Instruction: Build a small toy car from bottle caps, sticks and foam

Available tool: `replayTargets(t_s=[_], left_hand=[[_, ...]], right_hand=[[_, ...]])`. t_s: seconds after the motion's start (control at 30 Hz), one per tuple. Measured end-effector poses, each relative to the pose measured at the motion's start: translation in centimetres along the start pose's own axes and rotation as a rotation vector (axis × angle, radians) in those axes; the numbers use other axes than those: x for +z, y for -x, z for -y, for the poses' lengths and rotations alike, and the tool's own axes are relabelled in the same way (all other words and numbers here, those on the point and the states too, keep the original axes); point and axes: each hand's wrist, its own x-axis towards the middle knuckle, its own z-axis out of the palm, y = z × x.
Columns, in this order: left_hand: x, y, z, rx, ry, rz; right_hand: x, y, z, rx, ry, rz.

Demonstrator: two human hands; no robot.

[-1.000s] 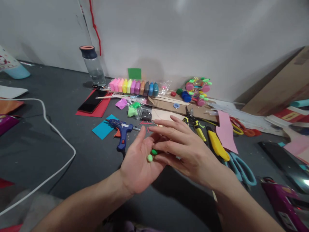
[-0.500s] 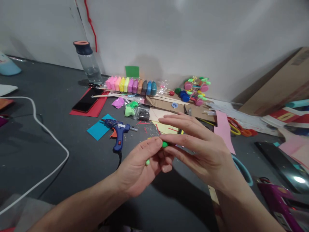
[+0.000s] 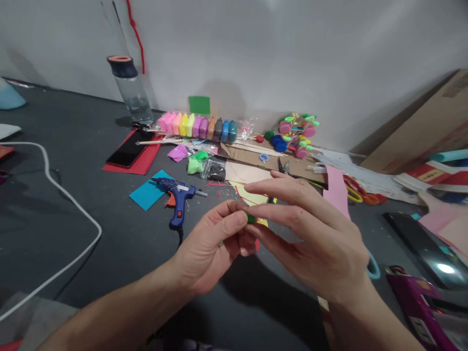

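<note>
My left hand (image 3: 210, 246) and my right hand (image 3: 314, 239) meet above the dark table (image 3: 80, 195). Between the left thumb and the right fingertips sits a small green clay piece (image 3: 250, 218), pinched from both sides. The left fingers curl inward under it; whether the second, lighter green ball is still in that palm is hidden. The right hand's upper fingers stretch out over the pinch. A blue glue gun (image 3: 179, 197) lies just left of the hands.
A row of coloured clay packs (image 3: 197, 126) and a clay-and-stick model (image 3: 298, 131) stand by the wall. A water bottle (image 3: 129, 87), a phone (image 3: 126, 152) on red paper, a white cable (image 3: 69, 195), red scissors (image 3: 360, 190) and cardboard (image 3: 420, 131) lie around.
My left hand closed from an open palm with two green balls into a pinch. Both hands rose slightly, and the darker green piece is now held between the fingertips of both.
</note>
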Motion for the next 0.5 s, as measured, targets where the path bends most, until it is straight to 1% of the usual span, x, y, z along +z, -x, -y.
replayTargets(t_s=[0.13, 0.2, 0.33, 0.4, 0.5], left_hand=[[0.01, 0.07, -0.14, 0.013, -0.025, 0.014], [-0.01, 0.11, -0.19, 0.022, -0.034, 0.016], [-0.05, 0.09, -0.32, 0.035, -0.049, 0.002], [-0.02, 0.01, -0.39, 0.040, -0.053, -0.005], [0.09, -0.12, -0.45, 0.049, -0.050, -0.031]], right_hand=[[0.01, 0.04, -0.02, 0.023, 0.008, 0.002], [-0.04, 0.01, -0.08, 0.003, -0.005, 0.015], [-0.16, -0.13, -0.10, -0.017, -0.053, 0.065], [-0.15, -0.20, -0.09, 0.004, -0.062, 0.070], [-0.05, -0.26, -0.15, -0.013, -0.050, 0.059]])
